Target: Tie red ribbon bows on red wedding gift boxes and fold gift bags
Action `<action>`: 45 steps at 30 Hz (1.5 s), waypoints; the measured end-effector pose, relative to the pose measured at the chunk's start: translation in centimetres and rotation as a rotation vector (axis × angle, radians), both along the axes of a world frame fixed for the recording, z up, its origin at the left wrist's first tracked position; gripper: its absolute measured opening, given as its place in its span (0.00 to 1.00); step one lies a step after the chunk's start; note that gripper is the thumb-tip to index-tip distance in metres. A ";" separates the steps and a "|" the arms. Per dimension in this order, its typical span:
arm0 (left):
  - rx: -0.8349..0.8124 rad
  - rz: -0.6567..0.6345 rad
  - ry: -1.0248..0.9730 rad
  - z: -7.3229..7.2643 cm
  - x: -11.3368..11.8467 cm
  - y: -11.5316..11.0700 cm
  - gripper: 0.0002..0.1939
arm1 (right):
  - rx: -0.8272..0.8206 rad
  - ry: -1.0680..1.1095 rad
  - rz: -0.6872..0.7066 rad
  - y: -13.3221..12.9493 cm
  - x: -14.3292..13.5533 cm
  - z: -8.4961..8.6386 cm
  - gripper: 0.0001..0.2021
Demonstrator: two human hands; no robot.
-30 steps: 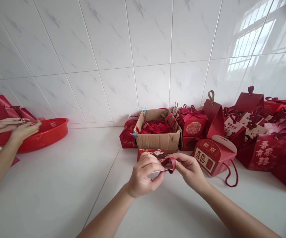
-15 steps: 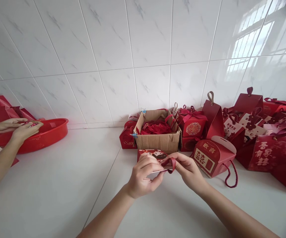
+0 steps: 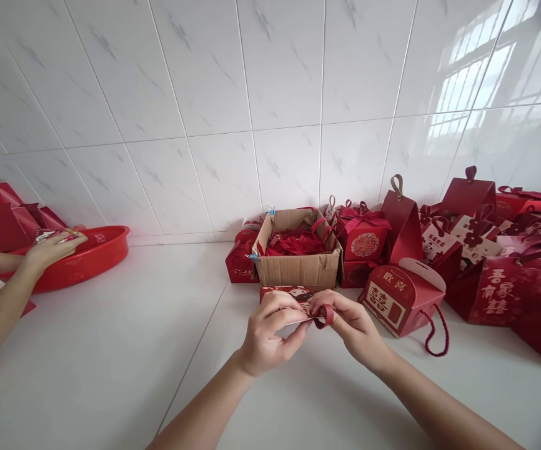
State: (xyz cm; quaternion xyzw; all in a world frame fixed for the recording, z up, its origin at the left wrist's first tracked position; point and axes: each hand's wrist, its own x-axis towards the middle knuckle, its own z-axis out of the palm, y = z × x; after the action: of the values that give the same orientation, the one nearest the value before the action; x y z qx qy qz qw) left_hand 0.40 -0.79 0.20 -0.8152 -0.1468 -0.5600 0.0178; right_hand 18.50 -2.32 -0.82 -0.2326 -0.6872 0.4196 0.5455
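With left hand pinched on flat card, steady it level; with right hand pinched on red ribbon loop toward three o'clock, guide gently, avoiding twists.

Rope-handled box: gold 歡喜 up top, 囍 on the pale panel below. Red bag, far right: 吾家有囍 in pale brush characters. Ribboned box: round gold emblem, characters unclear. Small box left of carton: gold script, illegible. Pale tags: print too small.
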 end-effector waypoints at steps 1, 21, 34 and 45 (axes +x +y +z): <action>-0.001 -0.007 -0.003 -0.1 0.0 0.0 0.13 | 0.018 0.010 0.010 0.0 0.0 0.0 0.11; -0.375 -0.090 -0.147 -0.7 0.5 -0.6 0.14 | -0.055 0.122 0.169 0.3 0.1 -0.5 0.09; -0.365 -0.084 -0.112 -0.5 0.1 -0.5 0.14 | 0.046 -0.043 -0.059 -0.3 -0.3 0.1 0.16; -0.366 -0.054 -0.086 -0.6 0.2 -0.6 0.15 | 0.187 -0.064 -0.165 -0.3 -0.8 -0.4 0.09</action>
State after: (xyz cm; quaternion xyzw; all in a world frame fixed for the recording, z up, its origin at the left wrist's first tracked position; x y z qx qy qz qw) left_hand 0.61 -1.42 -0.35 -0.7837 -0.2250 -0.5587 -0.1519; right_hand 17.71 -2.61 -1.23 -0.2496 -0.7190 0.2997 0.5752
